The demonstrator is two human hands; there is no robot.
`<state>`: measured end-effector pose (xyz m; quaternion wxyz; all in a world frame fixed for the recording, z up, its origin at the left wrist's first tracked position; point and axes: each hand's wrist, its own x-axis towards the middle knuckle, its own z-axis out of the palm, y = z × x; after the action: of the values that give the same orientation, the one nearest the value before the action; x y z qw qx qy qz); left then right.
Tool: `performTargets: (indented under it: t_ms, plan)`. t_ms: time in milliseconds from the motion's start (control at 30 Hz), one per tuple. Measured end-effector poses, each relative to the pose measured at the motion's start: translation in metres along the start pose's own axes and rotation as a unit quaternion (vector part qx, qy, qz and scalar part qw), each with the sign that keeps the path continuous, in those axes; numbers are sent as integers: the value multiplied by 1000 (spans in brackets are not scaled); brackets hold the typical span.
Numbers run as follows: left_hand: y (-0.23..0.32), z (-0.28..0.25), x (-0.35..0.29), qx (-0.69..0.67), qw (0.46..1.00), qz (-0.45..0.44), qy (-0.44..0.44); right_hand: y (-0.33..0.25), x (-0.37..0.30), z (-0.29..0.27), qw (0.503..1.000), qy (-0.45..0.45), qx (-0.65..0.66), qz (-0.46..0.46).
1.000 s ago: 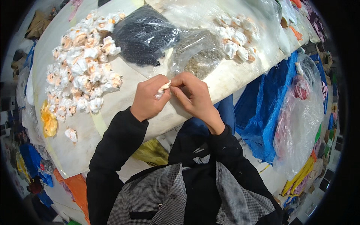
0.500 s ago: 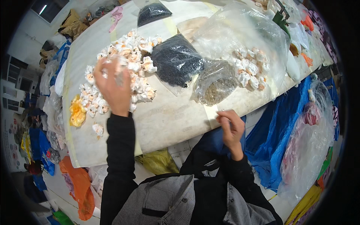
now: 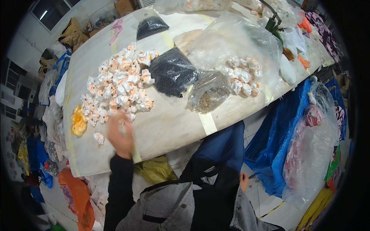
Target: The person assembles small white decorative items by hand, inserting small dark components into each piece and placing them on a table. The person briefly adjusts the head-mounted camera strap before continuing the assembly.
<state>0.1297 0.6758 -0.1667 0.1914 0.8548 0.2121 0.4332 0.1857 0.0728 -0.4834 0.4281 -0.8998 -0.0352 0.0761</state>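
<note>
Our left hand [image 3: 120,134] hovers over the table [image 3: 169,127] at the near edge of the pile of white-and-peach fabric flowers [image 3: 117,86], fingers loosely spread w/ nothing visibly in them, though it's motion-blurred so we can't be sure. Our right hand [image 3: 243,181] is down by our lap, mostly hidden behind the dark sleeve; can't tell if it's open or closed on sth. The flowers look light, soft and crushable, so we'd judge a gentle pinch at the base or outer petals of one bloom is the way to lift it, not a squeeze. A yellow flower cluster [image 3: 78,121] sits left of the pile, a lone white one [image 3: 99,138] just below. Pkgs: a clear bag of black granules [image 3: 172,72] right of the pile, a smaller black bag [image 3: 151,26] at the far end, a clear bag of brownish bits [image 3: 210,94] beside it, and a big clear bag holding more white flowers [image 3: 243,75] further right. No readable labels visible.
</note>
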Motion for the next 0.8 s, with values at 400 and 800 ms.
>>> performTargets:
  t_ms: [400,800]
  plan:
    - [-78,50,-347,117,709,-480,-504,-27,41,49,991,33,93,93]
    - [-122,154,-280,86,703,-473,-525,-268,327,103,981,34,170,-90]
